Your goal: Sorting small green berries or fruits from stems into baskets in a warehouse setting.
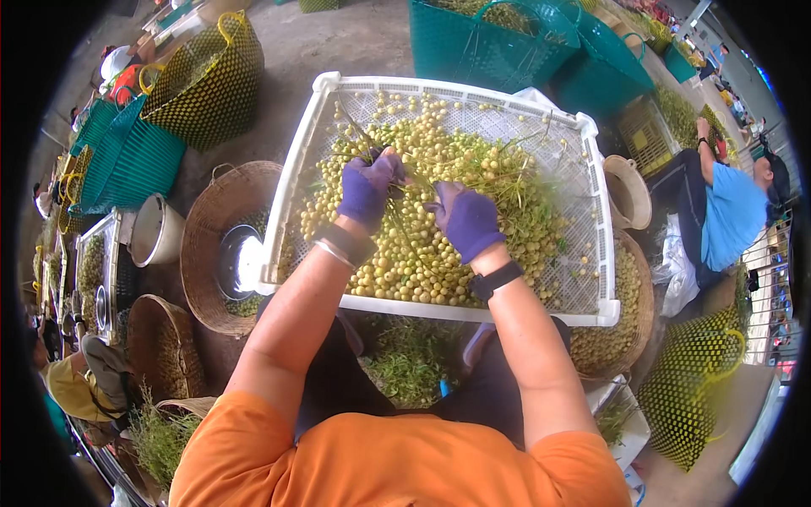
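Note:
My left hand [372, 185], in a purple glove with bare fingertips, grips a thin leafless fruit stem [355, 121] above a white mesh tray [298, 171]. To its right, my right hand [467, 218] wears a matching glove, its fingers curled in over the pile; blur hides whether they pinch anything. Small round yellow-green fruits [405, 272] cover the middle of the tray. Loose green stalks [523, 184] lie tangled on the fruits right of my right hand. The tray sits before me, above my lap, tilted slightly in view.
A wicker basket [199, 253] holding a metal bowl [241, 260] stands left. Another basket of fruits [624, 317] is partly under the tray's right side. Green woven bags [469, 54] stand beyond. Stripped greenery [412, 367] lies between my feet. A person in blue [735, 215] sits at right.

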{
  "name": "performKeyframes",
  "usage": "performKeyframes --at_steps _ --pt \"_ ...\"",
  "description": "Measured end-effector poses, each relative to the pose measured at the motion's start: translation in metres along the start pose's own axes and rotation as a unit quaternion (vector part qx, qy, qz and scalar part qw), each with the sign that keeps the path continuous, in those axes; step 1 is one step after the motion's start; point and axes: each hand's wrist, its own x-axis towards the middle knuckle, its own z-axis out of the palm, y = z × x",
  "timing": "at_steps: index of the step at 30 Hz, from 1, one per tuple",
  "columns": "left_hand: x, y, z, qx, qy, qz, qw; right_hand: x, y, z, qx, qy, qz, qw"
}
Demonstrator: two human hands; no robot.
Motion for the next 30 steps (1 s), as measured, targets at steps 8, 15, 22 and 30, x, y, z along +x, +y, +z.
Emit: performKeyframes --at_steps 8,15,22,30 --pt "0.008 -0.012 -0.001 -0.011 0.0 0.004 1.0 0.008 0.0 -0.034 0.13 -0.193 0.105 0.967" --pt "0.032 0.009 -0.046 -0.095 0.086 0.043 0.991 -0.002 0.041 -0.016 0.083 -0.062 0.108 0.989" --pt "0.012 0.013 -0.032 -0.112 -0.018 0.053 0.992 0.007 0.011 -0.033 0.175 -0.012 0.068 0.982" --pt "0.006 0.01 -0.017 -0.091 -0.046 0.065 0.993 0.007 0.024 -0.023 0.08 -0.002 0.011 0.997"
